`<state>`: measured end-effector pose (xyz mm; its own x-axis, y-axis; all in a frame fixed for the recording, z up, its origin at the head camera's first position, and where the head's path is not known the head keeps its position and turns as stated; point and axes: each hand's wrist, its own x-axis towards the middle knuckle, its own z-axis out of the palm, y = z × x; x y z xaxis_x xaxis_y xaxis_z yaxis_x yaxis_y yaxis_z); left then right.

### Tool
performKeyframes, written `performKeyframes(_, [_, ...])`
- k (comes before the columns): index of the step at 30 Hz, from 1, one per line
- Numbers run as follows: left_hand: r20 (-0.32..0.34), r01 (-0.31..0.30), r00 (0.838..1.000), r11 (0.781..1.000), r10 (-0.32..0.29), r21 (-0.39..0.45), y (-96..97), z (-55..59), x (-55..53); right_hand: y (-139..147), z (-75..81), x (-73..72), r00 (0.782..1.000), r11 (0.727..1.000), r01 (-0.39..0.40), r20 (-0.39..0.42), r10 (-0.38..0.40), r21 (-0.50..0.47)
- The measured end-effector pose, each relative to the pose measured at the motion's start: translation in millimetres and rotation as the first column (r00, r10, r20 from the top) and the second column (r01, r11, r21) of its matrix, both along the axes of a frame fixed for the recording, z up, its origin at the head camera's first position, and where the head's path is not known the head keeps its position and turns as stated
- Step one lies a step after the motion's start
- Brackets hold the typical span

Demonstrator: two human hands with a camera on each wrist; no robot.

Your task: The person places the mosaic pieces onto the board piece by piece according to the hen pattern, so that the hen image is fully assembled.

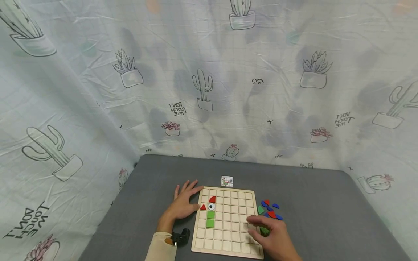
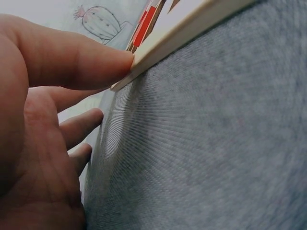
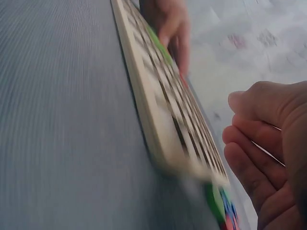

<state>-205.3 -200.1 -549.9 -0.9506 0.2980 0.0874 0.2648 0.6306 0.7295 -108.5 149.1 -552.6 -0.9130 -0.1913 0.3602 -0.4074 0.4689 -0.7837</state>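
A wooden grid board (image 1: 228, 253) lies on the table. In its left columns sit a red triangle (image 1: 203, 207), a red quarter-round piece (image 1: 212, 199), a white eye piece (image 1: 211, 206) and two green squares (image 1: 210, 219). My left hand (image 1: 183, 206) touches the board's left edge with thumb and index finger, the other fingers spread; the left wrist view shows the thumb (image 2: 115, 67) against the rim. Over the board's right edge hovers my right hand (image 1: 272, 233), thumb and fingers bent slightly and apart. No piece shows in it in the right wrist view.
Several loose blue, red and green pieces (image 1: 272, 214) lie beside the board's right edge, partly hidden by my right hand. A small printed pattern card (image 1: 227, 181) lies beyond the far edge. Cactus-print cloth (image 1: 209, 137) hangs behind the grey table (image 1: 310, 203).
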Motion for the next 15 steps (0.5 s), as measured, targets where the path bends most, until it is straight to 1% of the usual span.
performKeyframes(3, [0.001,0.0,1.0,1.0,0.001,-0.002,0.1,-0.5,0.1,18,0.4,6.6,0.994,0.995,0.103,0.047,-0.103,0.006])
performKeyframes(5, [0.003,-0.001,1.0,1.0,0.001,-0.002,0.1,-0.6,0.3,29,0.2,10.0,0.987,0.988,0.154,0.053,-0.155,0.023])
performKeyframes(7, [0.004,-0.001,1.0,1.0,0.001,-0.001,0.1,-1.1,0.3,39,-0.2,13.0,0.982,0.983,0.181,0.04,-0.183,0.041])
performKeyframes(9, [0.003,-0.002,1.0,1.0,0.002,0.0,0.2,-1.3,0.2,48,-1.1,16.0,0.98,0.978,0.199,0.006,-0.2,0.066])
performKeyframes(11, [0.0,-0.002,1.0,1.0,0.002,0.003,0.3,-1.4,0.0,56,-1.7,18.8,0.973,0.967,0.229,-0.025,-0.228,0.113])
performKeyframes(13, [-0.003,-0.002,1.0,1.0,0.002,0.006,0.2,-1.2,-0.2,62,-1.7,22.0,0.966,0.955,0.256,-0.019,-0.256,0.152])
performKeyframes(15, [-0.005,-0.001,1.0,1.0,0.001,0.008,0.0,-1.2,-0.2,66,-1.2,25.3,0.957,0.94,0.279,0.018,-0.288,0.196])
